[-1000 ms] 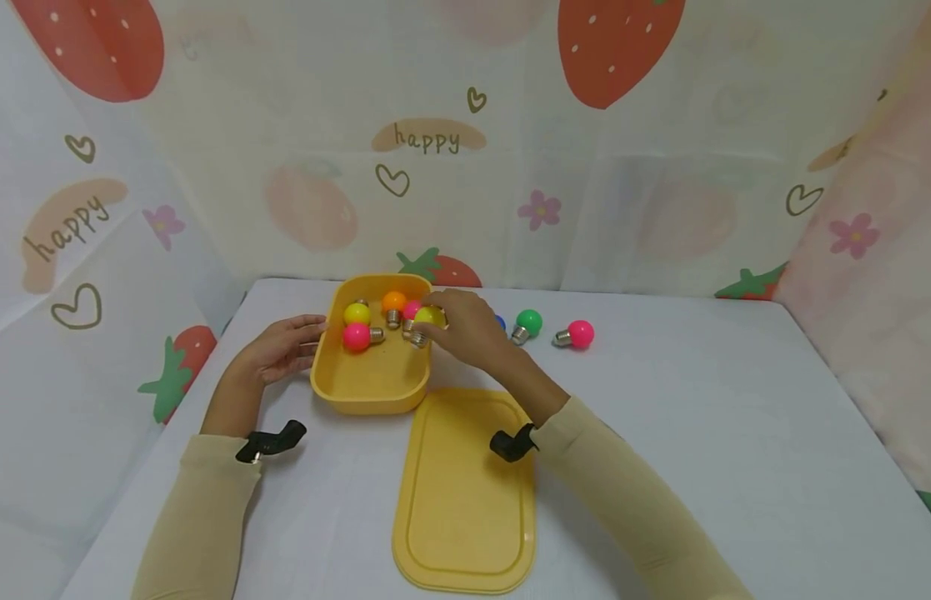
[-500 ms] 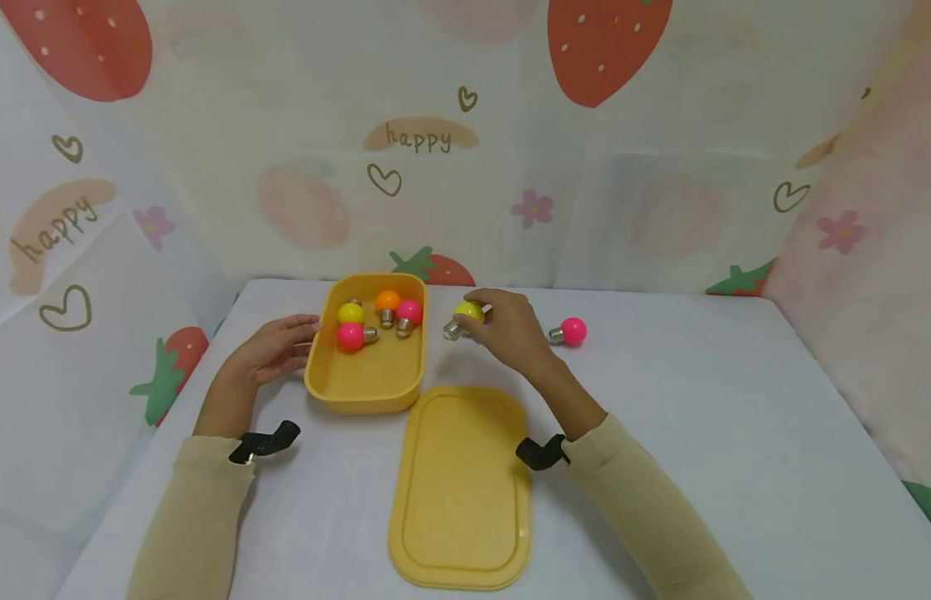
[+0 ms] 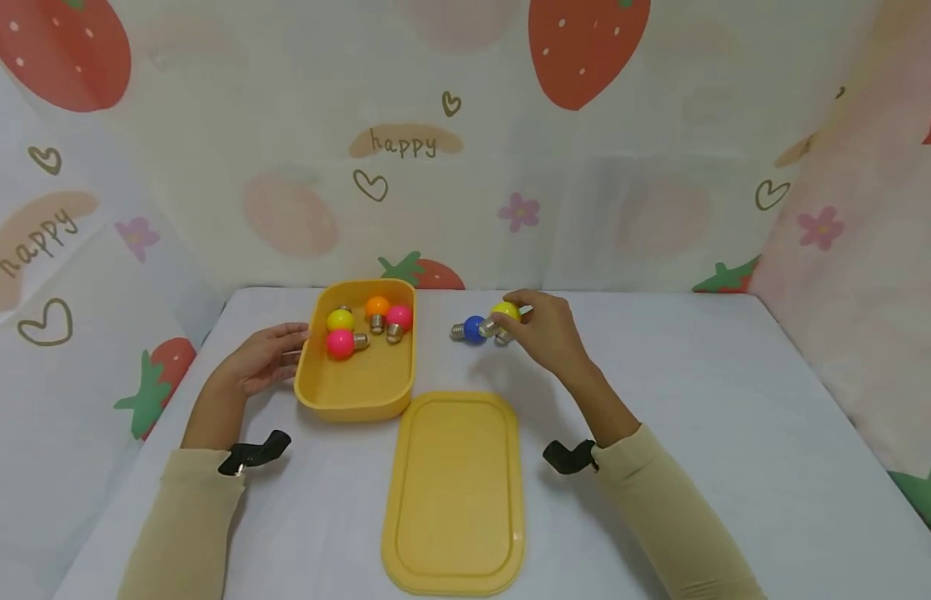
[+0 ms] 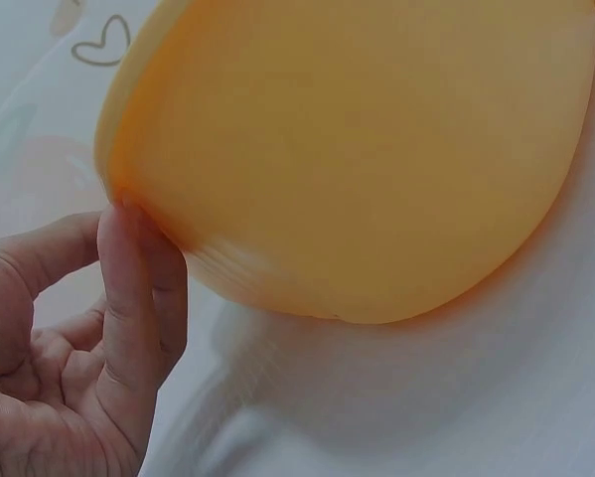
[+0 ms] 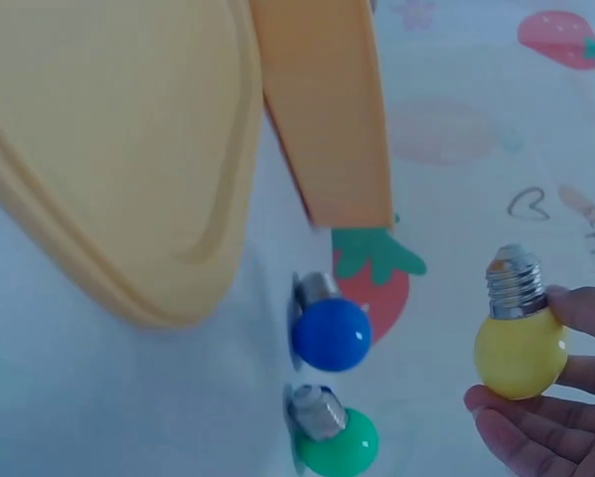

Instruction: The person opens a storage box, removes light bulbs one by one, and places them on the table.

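A yellow light bulb [image 3: 506, 312] is pinched between the thumb and fingers of my right hand [image 3: 548, 333], its metal base pointing left in the head view. The right wrist view shows this yellow bulb [image 5: 520, 353] with fingers round its globe. Below the hand, a blue bulb [image 3: 475, 330] and a green bulb [image 5: 342, 442] lie on the table; in the head view the hand hides most of the green one. My left hand [image 3: 264, 358] touches the left wall of a yellow box [image 3: 352, 387] with extended fingers. In the left wrist view its fingertips meet the box's wall [image 4: 357, 169].
Inside the box lie a yellow bulb [image 3: 341, 321], an orange bulb [image 3: 377, 307] and two pink bulbs, one at the left [image 3: 341, 343] and one at the right [image 3: 398, 317]. The yellow lid [image 3: 453, 492] lies flat in front of the box. A printed cloth backdrop stands behind.
My right hand has carried the yellow bulb from above the box rightward, over the loose bulbs. The pink bulb at the far right is now hidden behind it. The left hand stays at the box.
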### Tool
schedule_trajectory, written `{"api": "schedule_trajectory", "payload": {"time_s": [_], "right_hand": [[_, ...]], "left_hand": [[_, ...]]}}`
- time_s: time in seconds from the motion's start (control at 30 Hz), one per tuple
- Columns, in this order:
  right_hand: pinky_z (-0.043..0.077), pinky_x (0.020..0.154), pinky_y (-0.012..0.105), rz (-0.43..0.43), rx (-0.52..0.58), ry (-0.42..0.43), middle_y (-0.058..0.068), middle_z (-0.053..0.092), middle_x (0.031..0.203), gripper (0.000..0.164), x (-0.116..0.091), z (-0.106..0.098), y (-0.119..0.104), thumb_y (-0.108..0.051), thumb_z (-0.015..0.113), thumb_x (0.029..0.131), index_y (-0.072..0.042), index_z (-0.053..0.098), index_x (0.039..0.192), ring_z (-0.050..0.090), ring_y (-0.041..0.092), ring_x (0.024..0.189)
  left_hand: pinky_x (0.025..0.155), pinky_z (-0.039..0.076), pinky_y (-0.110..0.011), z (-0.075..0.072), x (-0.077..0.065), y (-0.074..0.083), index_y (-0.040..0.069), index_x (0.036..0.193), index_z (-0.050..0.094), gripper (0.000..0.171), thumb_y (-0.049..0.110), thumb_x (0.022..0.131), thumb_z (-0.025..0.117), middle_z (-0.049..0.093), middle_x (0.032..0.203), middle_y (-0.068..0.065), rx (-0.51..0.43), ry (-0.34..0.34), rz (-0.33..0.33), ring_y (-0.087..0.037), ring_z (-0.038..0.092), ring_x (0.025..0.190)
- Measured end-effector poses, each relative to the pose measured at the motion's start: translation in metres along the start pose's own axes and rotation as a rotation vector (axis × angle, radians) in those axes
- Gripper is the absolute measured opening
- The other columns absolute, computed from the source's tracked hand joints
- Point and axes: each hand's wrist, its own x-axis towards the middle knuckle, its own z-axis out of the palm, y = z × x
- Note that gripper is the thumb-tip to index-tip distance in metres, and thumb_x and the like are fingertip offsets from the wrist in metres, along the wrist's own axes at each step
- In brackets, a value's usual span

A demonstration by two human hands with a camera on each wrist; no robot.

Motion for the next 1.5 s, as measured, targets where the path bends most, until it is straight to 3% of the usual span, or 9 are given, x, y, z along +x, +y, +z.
{"api": "schedule_trajectory", "payload": {"time_s": [0.3, 0.8, 1.27, 1.5], "right_hand": [[0.061, 0.066, 0.035, 0.076, 0.010, 0.070, 0.013, 0.070, 0.118, 0.039, 0.001, -0.025, 0.022, -0.027, 0.077, 0.093, -0.004, 0.069, 0.124, 0.073, 0.028, 0.093], [0.061, 0.081, 0.044, 0.158, -0.020, 0.149, 0.016, 0.069, 0.118, 0.038, 0.003, -0.046, 0.056, -0.028, 0.073, 0.096, -0.002, 0.070, 0.123, 0.070, 0.034, 0.096], [0.051, 0.076, 0.037, 0.247, -0.116, 0.163, 0.024, 0.069, 0.116, 0.042, 0.005, -0.067, 0.096, -0.029, 0.070, 0.097, 0.004, 0.068, 0.123, 0.059, 0.039, 0.112], [0.048, 0.072, 0.035, 0.328, -0.159, 0.162, 0.025, 0.068, 0.118, 0.045, 0.001, -0.074, 0.114, -0.033, 0.069, 0.097, 0.003, 0.068, 0.123, 0.060, 0.039, 0.109]], "left_hand": [[0.082, 0.059, -0.025, -0.003, 0.000, 0.000, 0.013, 0.137, 0.045, 0.040, 0.028, 0.103, 0.062, 0.064, 0.110, 0.002, -0.036, -0.012, 0.001, -0.014, 0.062, 0.091], [0.077, 0.059, -0.023, -0.002, -0.003, -0.002, 0.013, 0.133, 0.048, 0.038, 0.027, 0.102, 0.063, 0.068, 0.104, 0.003, -0.055, -0.011, 0.013, -0.013, 0.065, 0.087], [0.080, 0.059, -0.024, -0.003, -0.002, -0.001, 0.014, 0.133, 0.048, 0.036, 0.027, 0.103, 0.062, 0.065, 0.108, 0.002, -0.044, -0.007, 0.007, -0.013, 0.065, 0.089], [0.079, 0.059, -0.024, -0.003, -0.002, -0.003, 0.014, 0.132, 0.048, 0.034, 0.026, 0.103, 0.061, 0.066, 0.107, 0.003, -0.050, -0.017, 0.005, -0.013, 0.065, 0.089]]}}
